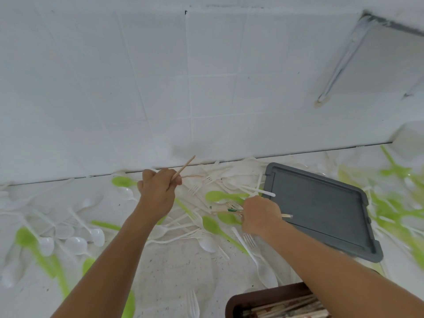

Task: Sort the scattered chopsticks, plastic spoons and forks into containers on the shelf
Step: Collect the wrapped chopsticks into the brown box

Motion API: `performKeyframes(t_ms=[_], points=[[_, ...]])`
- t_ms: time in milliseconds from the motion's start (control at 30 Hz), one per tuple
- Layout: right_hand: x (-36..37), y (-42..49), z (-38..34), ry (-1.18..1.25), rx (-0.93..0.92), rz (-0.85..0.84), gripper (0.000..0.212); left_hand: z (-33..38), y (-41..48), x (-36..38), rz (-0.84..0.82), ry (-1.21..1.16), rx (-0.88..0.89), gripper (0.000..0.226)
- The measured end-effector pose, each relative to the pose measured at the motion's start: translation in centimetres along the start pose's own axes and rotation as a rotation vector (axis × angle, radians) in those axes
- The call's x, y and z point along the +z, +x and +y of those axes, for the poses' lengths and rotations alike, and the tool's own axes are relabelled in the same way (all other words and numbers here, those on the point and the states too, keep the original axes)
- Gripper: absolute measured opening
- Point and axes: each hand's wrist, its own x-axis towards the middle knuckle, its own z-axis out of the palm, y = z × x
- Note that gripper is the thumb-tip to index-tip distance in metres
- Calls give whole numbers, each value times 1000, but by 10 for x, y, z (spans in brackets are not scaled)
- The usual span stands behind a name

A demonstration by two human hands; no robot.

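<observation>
I take this for a kitchen or canteen back counter: white tiled wall [160, 88] just beyond the fingers [165, 175], disposable plastic spoons [97, 235] and forks [195, 188] strewn over the white counter [174, 271] all around them, 1 grey tray [321, 210] to their right.

We found no text, label, brand, number or sign that we could read anywhere in view.

Bright, even, cool-toned light washes out the white tiled wall [160, 76]; one soft grey shadow sits low on it. Wide-angle bending curves the wall's base, and the green spoons [390, 210] at the right edge smear (blur, worst outward).
</observation>
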Motion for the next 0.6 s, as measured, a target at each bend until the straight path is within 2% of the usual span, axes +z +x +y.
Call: performKeyframes(t_ms=[133, 200, 267, 400, 467, 533, 600], points=[[-5, -4, -7, -49, -59, -6, 4, 5, -21, -3, -30, -59, -20, 26], [-10, -5, -2, -21, -73, 16, 2, 15, -32, -12, -94, -215, -3, 23], [-20, -4, 12, 176, -38, 52, 7, 28, -45, -23, -132, -363, -46, 19], [-53, -11, 56, 817, 8, 91, 38, 50, -61, -34, -175, -514, -133, 28], [-62, -15, 77, 991, 22, 88, 32, 62, -65, -35, -236, -588, -177, 30], [-67, -17, 94, 1075, 24, 115, 20, 75, -69, -34, -302, -569, -181, 27], [-71, -23, 104, 1106, 15, 111, 19, 92, -74, -32, -366, -558, -167, 24]])
